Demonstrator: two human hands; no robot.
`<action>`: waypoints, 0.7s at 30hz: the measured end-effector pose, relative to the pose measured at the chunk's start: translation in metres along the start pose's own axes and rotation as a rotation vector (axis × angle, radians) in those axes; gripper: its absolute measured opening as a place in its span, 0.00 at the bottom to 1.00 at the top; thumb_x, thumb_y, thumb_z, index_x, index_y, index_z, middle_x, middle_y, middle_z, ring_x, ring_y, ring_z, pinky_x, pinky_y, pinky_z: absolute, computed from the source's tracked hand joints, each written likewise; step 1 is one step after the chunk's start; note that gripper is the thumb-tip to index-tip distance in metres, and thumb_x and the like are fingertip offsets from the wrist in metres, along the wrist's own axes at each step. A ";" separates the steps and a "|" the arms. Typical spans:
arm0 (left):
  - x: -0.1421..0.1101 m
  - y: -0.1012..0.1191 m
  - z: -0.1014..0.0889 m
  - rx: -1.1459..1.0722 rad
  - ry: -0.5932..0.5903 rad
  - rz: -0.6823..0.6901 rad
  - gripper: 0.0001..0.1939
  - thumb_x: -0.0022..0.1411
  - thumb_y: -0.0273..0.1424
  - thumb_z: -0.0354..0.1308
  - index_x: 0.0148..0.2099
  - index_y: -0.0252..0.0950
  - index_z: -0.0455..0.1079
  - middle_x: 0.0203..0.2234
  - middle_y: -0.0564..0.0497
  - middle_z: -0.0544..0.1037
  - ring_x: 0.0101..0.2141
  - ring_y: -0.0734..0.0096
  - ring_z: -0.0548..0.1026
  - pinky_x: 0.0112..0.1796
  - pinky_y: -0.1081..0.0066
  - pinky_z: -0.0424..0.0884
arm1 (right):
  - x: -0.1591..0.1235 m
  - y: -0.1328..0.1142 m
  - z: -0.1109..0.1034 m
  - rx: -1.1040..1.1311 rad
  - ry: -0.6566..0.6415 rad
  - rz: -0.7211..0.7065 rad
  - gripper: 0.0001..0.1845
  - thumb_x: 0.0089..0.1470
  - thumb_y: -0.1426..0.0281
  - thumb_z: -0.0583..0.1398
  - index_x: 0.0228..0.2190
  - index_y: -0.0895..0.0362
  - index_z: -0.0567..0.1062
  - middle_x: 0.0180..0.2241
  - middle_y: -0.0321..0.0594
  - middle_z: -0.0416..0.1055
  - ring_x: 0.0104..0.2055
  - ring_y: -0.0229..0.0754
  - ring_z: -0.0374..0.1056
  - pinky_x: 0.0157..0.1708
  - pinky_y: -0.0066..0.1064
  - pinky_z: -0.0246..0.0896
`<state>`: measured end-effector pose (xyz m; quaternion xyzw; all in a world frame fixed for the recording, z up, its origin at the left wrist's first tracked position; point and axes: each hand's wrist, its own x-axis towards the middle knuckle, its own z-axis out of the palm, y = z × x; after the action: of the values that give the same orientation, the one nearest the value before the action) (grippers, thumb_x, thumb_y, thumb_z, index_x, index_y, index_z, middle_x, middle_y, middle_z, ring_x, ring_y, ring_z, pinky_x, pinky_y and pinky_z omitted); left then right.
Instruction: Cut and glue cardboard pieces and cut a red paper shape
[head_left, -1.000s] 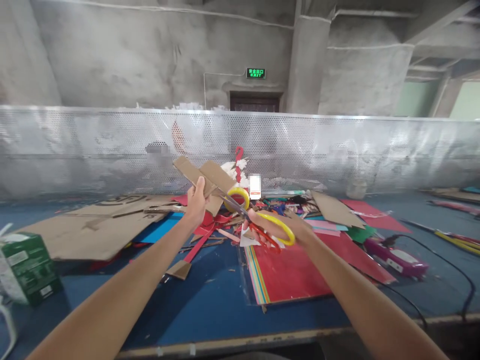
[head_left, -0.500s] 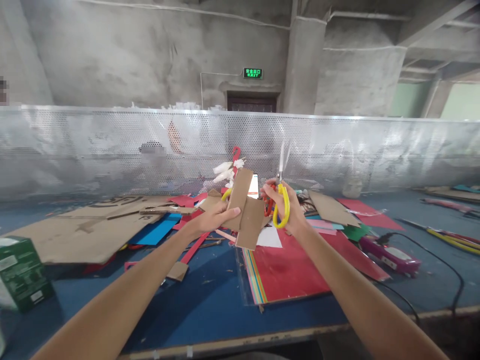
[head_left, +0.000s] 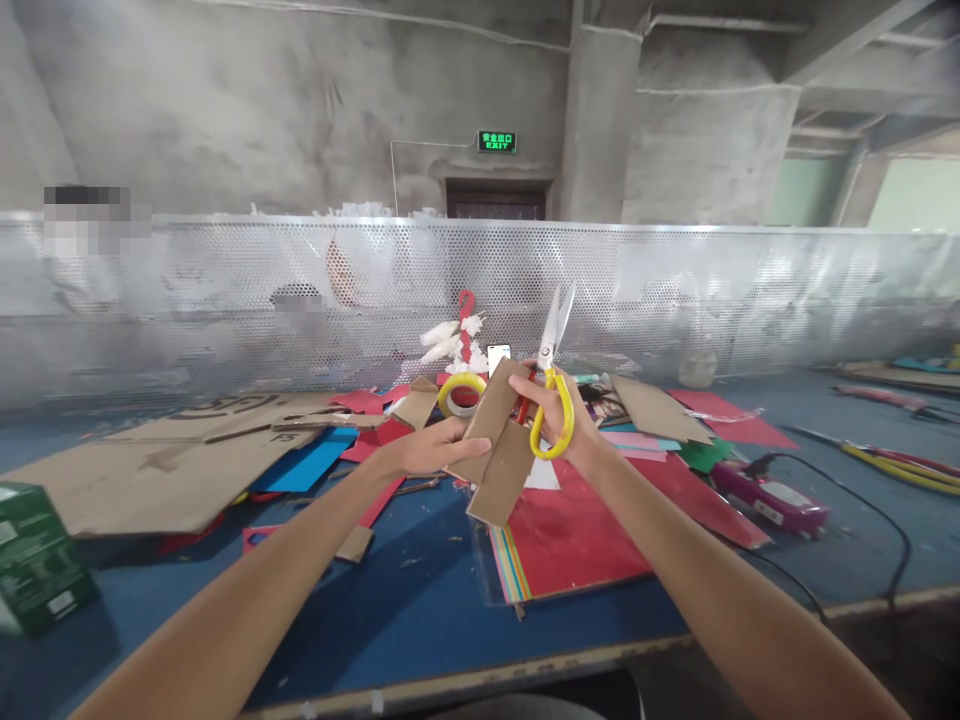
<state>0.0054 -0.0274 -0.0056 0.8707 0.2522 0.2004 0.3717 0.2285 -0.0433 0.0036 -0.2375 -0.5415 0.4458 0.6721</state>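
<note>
My left hand [head_left: 442, 446] grips a small piece of cardboard [head_left: 501, 490] made of overlapping brown strips, thumb on its front face. Scissors [head_left: 553, 340] with one yellow and one red handle are held in my right hand [head_left: 551, 405], blades pointing up and slightly parted. The fingers of that hand also reach the cardboard's upper right edge and seem to touch it. Behind the cardboard, a roll of yellow tape [head_left: 452, 385] stands on the table, and a phone [head_left: 498, 353] shows its lit top edge.
A pack of red and coloured paper [head_left: 577, 545] lies in front on the blue table [head_left: 390, 630]. A large cardboard sheet [head_left: 135, 460] and a green box [head_left: 45, 560] are at left. At right sit a purple device [head_left: 772, 500] with a cable and yellow-handled pliers-like tools [head_left: 892, 465].
The blades have come away from the cardboard and now point up. The cardboard has moved right and turned more upright, and my right fingers have come over to its edge.
</note>
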 end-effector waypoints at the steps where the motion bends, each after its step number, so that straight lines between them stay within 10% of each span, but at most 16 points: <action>1: 0.000 -0.001 0.000 -0.008 0.009 0.006 0.24 0.68 0.50 0.56 0.45 0.33 0.77 0.32 0.49 0.77 0.29 0.70 0.72 0.26 0.73 0.68 | 0.000 0.000 0.000 -0.005 0.000 0.003 0.24 0.41 0.59 0.74 0.38 0.52 0.74 0.30 0.33 0.75 0.30 0.44 0.72 0.31 0.35 0.68; 14: 0.001 0.009 0.008 -0.122 0.047 0.060 0.21 0.66 0.47 0.61 0.36 0.33 0.79 0.24 0.46 0.77 0.26 0.64 0.75 0.26 0.68 0.72 | 0.001 0.003 0.000 -0.040 0.074 0.025 0.29 0.39 0.58 0.74 0.41 0.52 0.72 0.30 0.34 0.74 0.30 0.44 0.72 0.27 0.34 0.67; 21: 0.005 0.010 0.010 -0.164 0.245 0.232 0.38 0.63 0.38 0.66 0.70 0.44 0.54 0.49 0.41 0.76 0.48 0.56 0.78 0.43 0.62 0.78 | 0.001 -0.002 0.000 -0.032 0.142 0.014 0.24 0.38 0.61 0.73 0.36 0.53 0.72 0.27 0.32 0.70 0.29 0.41 0.71 0.27 0.32 0.68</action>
<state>0.0176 -0.0358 -0.0037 0.8296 0.1762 0.3666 0.3825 0.2289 -0.0434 0.0062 -0.2830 -0.4977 0.4240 0.7018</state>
